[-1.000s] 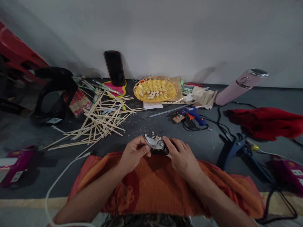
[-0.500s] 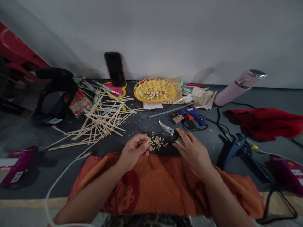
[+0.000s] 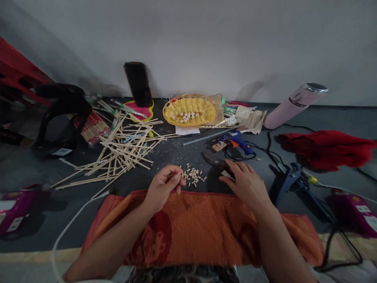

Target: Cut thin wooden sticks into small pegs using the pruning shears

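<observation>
My left hand [image 3: 163, 186] is closed in a pinch beside a pile of short cut stick pieces [image 3: 193, 175]. A pale stick piece shows faintly at the fingertips, partly hidden by the thumb. To the right, my right hand [image 3: 247, 182] has its fingers over the handles of pruning shears [image 3: 214, 160]. The shears lie low over the dark table, blades pointing left and away from me. An orange towel [image 3: 203, 228] spreads beneath both forearms.
Long thin wooden sticks [image 3: 123, 153] lie heaped at left. Behind are a yellow wicker basket [image 3: 191, 103] with small wooden pieces and a leaning phone [image 3: 138, 84]. At right are a blue glue gun [image 3: 235, 139], pink flask [image 3: 290, 106], red cloth [image 3: 326, 149] and blue-handled tool [image 3: 287, 182].
My right hand has lowered the shears towards the table, and their blades have turned from bright to dark. The left hand keeps its pinch. The whole view has shifted slightly.
</observation>
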Tool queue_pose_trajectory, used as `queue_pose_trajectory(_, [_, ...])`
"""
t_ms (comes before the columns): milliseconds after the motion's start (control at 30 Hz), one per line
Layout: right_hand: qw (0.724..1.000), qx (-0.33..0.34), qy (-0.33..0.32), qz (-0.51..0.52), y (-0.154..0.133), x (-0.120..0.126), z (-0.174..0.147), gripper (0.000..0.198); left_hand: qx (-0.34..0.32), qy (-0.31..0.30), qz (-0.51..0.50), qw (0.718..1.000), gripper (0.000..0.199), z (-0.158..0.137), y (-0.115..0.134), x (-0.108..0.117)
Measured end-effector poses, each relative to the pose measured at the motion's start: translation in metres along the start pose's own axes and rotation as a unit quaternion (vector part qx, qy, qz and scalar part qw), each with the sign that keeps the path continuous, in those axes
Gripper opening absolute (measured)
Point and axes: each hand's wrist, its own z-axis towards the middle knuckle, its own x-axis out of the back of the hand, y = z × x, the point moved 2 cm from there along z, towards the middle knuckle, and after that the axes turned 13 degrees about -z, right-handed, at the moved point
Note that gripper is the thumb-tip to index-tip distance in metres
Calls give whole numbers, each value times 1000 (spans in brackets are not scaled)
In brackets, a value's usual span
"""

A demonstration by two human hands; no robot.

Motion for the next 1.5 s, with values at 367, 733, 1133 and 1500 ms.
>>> queue_pose_trajectory(367, [972, 202, 8, 115, -71, 0, -1, 50, -15, 24, 0, 1000, 11, 1, 2, 0])
queue_pose_trajectory(733, [970, 166, 44, 174, -71, -4, 2, 31, -27, 53, 3, 998, 22, 2, 2, -1])
queue_pose_trajectory(1133, [969, 175, 60, 166, -84, -7, 3, 16, -41, 55, 6, 998, 16, 4, 0, 0])
queue_pose_trajectory(1500, [922, 70, 161, 345, -72, -13, 6, 14, -14, 10, 63, 998, 26, 5, -4, 1])
